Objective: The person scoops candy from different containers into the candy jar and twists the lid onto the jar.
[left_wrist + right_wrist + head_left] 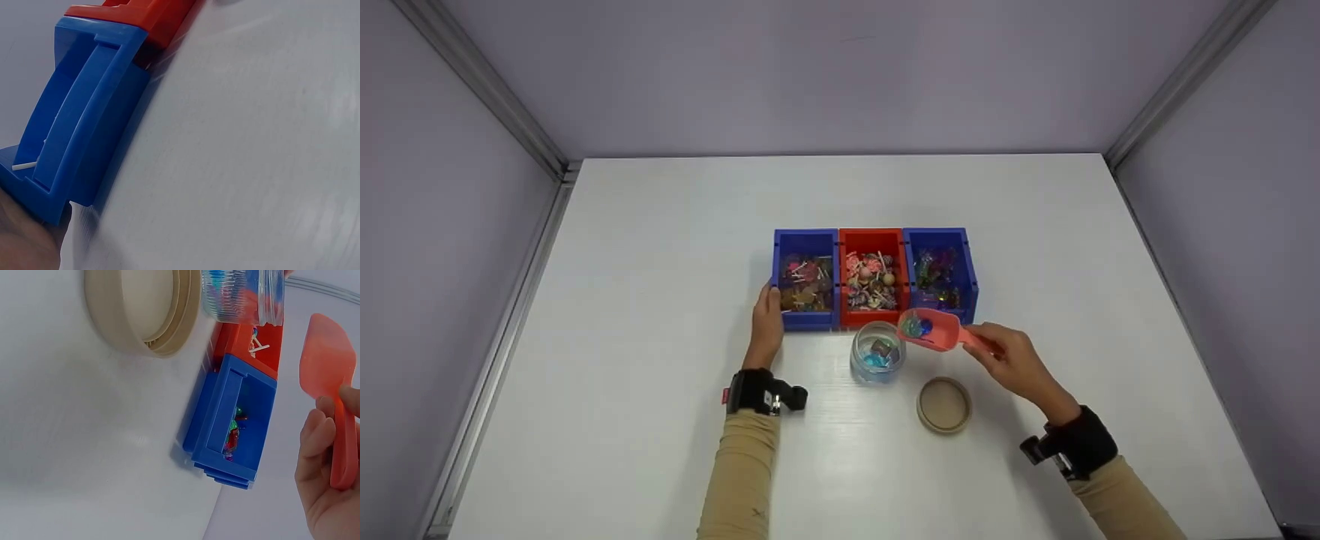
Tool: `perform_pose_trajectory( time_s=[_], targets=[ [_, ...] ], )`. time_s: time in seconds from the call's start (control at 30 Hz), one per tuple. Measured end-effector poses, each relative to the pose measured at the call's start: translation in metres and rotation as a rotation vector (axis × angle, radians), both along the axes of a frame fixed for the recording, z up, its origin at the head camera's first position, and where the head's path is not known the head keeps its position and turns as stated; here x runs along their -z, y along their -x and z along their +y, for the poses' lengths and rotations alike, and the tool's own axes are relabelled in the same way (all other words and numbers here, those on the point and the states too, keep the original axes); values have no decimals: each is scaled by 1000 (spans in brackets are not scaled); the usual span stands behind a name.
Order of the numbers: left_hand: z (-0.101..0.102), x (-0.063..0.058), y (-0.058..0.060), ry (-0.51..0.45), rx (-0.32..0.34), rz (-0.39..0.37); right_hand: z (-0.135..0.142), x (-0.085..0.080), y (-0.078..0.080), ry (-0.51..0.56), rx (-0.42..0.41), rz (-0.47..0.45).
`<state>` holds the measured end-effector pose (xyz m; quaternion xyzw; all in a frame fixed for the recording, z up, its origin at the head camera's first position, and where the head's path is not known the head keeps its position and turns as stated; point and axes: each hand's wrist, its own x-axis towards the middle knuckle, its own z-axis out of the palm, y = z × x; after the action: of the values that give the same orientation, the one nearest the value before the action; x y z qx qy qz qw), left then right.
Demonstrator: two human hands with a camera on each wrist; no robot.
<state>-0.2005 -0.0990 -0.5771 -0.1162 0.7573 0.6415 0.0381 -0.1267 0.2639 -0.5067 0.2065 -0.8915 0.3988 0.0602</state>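
A pink scoop (939,330) is gripped by its handle in my right hand (1014,361). Wrapped candies (915,326) in blue and pale green lie in its bowl. The scoop is held up beside the mouth of a glass jar (877,375), which has blue and brownish candies (879,352) inside. My left hand (767,328) rests against the outer side of the left blue bin (810,321), at its near corner. In the left wrist view only part of that hand (28,242) shows below the bin.
A red bin (874,318) of lollipops stands between the left blue bin and a right blue bin (973,289) of shiny wrapped candies. A round beige lid (944,405) lies on the white table (660,300), right of the jar. Walls enclose the table's back and sides.
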Motion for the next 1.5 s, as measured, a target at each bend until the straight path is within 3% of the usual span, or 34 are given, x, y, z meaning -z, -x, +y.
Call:
perform_pose_trajectory(
  time_s=[0.27,0.43,0.97,1.27,1.5],
  targets=[
    [-1,2,0,-1,3,-21,3,2,-2,-10,-169,-17],
    [-1,3,0,-3,9,-34,4,2,-2,-56,-219,-12],
    [-1,2,0,8,0,-43,3,-11,0,-257,-212,-69],
    [-1,2,1,15,2,-48,3,-16,3,-289,-236,-54],
    [-1,1,1,9,6,-51,0,-25,5,-350,-227,-99]
  ],
)
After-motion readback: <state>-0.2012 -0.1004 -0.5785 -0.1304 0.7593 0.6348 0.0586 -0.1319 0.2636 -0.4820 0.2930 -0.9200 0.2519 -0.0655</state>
